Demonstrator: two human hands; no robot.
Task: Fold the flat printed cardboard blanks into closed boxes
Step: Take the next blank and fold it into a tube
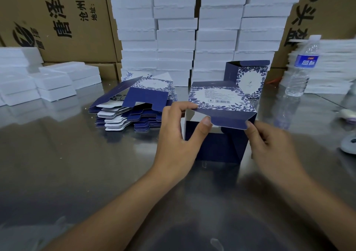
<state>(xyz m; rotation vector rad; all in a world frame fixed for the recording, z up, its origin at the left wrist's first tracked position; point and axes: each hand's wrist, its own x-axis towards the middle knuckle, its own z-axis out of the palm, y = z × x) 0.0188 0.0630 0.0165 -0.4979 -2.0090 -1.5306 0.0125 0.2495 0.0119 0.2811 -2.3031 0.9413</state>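
Across the broad steel table (77, 164), with a wall of white boxes (173, 35) rising beyond both hands, the work sits right between the palms. The pile of flat blanks (133, 106) waits just beyond the left hand (179, 141), close enough that a careless elbow swing could fan it out. The half-formed box (219, 146) stands upright on the table between the two hands, its printed lid panel (219, 98) raised and tilting toward the person. The left hand pinches that panel at its left edge, fingers curled and thumb under the corner. The right hand (269, 144) nips the right corner of the tuck flap (229, 122) between thumb and curled fingers. Here is the danger: the flap looks bent but not yet inside the mouth, so if it goes down skewed it could catch on the front wall and crease, or buckle the printed face. Push too hard and the light box may skate on the slick steel toward the finished box (248, 79) and water bottle (302, 67) beyond the right hand.
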